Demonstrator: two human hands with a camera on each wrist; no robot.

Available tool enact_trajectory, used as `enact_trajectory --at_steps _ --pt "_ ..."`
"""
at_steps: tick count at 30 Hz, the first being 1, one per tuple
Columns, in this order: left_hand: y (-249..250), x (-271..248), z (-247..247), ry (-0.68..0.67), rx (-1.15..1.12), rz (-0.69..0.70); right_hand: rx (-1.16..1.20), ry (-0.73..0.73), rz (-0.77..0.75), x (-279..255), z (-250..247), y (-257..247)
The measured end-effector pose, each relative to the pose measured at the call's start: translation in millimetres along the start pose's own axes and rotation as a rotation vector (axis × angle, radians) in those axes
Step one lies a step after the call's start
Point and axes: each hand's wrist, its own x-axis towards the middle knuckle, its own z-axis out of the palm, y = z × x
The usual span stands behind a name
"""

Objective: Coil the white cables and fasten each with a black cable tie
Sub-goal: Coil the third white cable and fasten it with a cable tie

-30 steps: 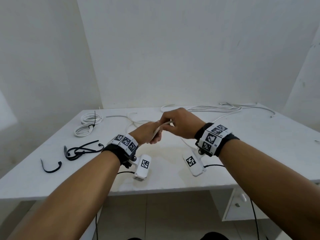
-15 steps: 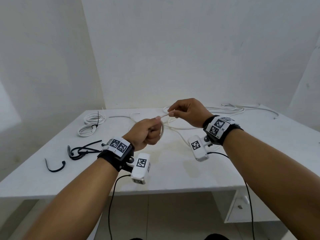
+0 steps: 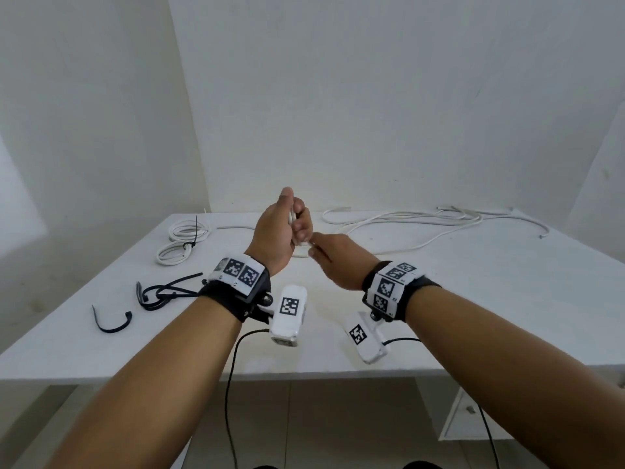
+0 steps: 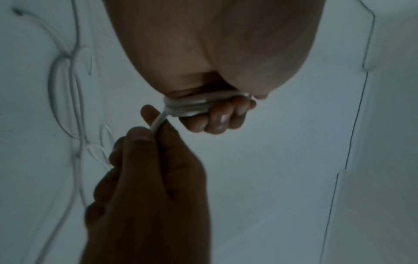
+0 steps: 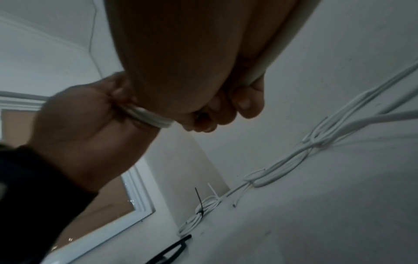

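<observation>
1. White cable (image 4: pixel 181 107): several turns bundled in my left hand (image 3: pixel 277 231), raised over the table's (image 3: pixel 473 299) middle.
2. Left fingers (image 4: pixel 214 119) curl round the bundle.
3. Right hand (image 3: pixel 341 258), just right and nearer, pinches the feeding strand.
4. Slack trails far right; I judge the next wrap comes from there.

1. Two hands: the left hand (image 3: pixel 275 231) and the right hand (image 3: pixel 338 258), close together above the table (image 3: pixel 473 299).
2. One tied cable bundle (image 3: pixel 182 242), far left of the hands.
3. One loose white cable (image 3: pixel 406 220), stretching right of the hands.
4. One lone black cable tie (image 3: pixel 111 321), left of the hands.
5. One pile of black cable ties (image 3: pixel 162 292) beside the left wrist; their number cannot be told.
</observation>
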Motion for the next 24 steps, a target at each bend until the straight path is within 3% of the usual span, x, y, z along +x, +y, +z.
enact_trajectory --at_steps 5,12,15,18,20,24 --pt "-20.1 2.3 -8.9 0.211 0.278 0.091 -0.268 -0.141 -0.018 -2.7 9.2 -13.0" --pt "-34.2 6.1 -32.8 0.255 0.653 0.112 -0.559 -0.222 -0.109 -10.1 -3.5 -33.5" --pt "-33.6 2.4 -38.1 0.132 0.767 -0.014 -0.425 -0.254 -0.249 -10.9 -17.3 -38.4" --pt "-35.1 -10.3 -36.2 -0.107 0.954 -0.117 -0.178 -0.200 -0.272 -7.5 -35.1 -30.9" --pt "-37.6 -18.5 -33.8 -0.218 0.880 -0.182 -0.080 -0.143 -0.241 -5.1 -43.2 -22.4" --pt "-35.9 -21.9 -27.0 -0.258 0.637 -0.207 0.159 -0.034 -0.167 -4.4 -49.4 -15.9"
